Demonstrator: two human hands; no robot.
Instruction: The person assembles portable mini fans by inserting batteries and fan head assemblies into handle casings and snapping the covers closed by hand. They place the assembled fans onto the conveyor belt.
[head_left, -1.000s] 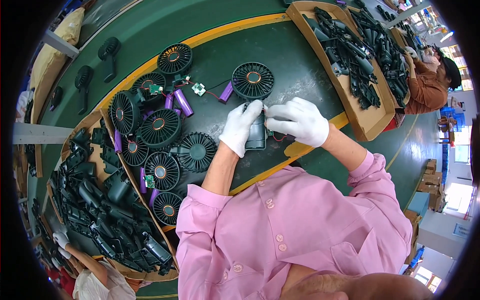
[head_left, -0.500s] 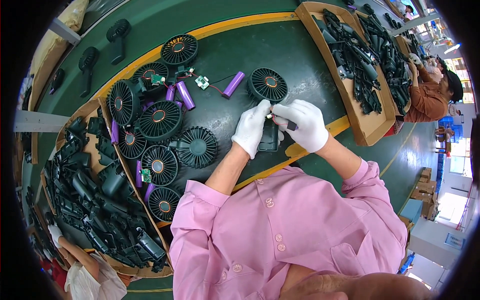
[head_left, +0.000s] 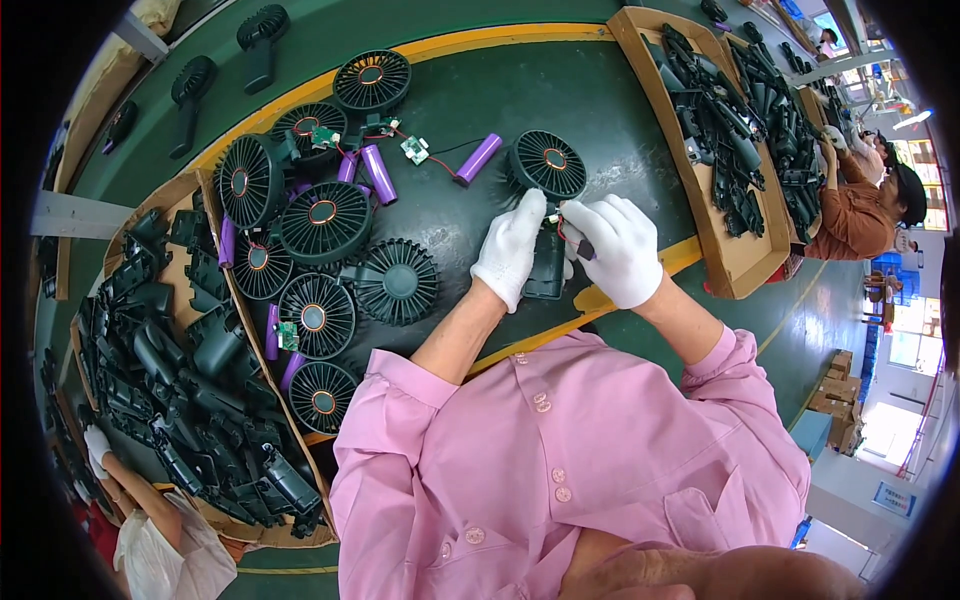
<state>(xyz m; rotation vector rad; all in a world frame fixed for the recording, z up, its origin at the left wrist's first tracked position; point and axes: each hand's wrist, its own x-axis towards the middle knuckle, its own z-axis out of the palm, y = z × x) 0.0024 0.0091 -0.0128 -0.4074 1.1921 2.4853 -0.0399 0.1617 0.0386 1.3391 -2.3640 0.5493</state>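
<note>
Right hand (head_left: 618, 252), gloved, its fingers curled on a small dark block (head_left: 584, 250) beside a thin red wire (head_left: 562, 231); the exact fingertip pinch cannot be told. Left hand (head_left: 508, 254) grips the dark handle shell (head_left: 544, 268), which lies between the fan head (head_left: 549, 166) and the table's yellow edge (head_left: 594, 301). Possible faults: a tug on the block could strain the wire's joint; glove fabric could snag it; farther out, a stray forearm could drag the wired purple cell (head_left: 480, 160) and circuit board (head_left: 414, 150)

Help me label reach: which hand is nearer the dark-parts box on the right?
Right: the right hand is left of the box; the left hand is farther left.
</note>
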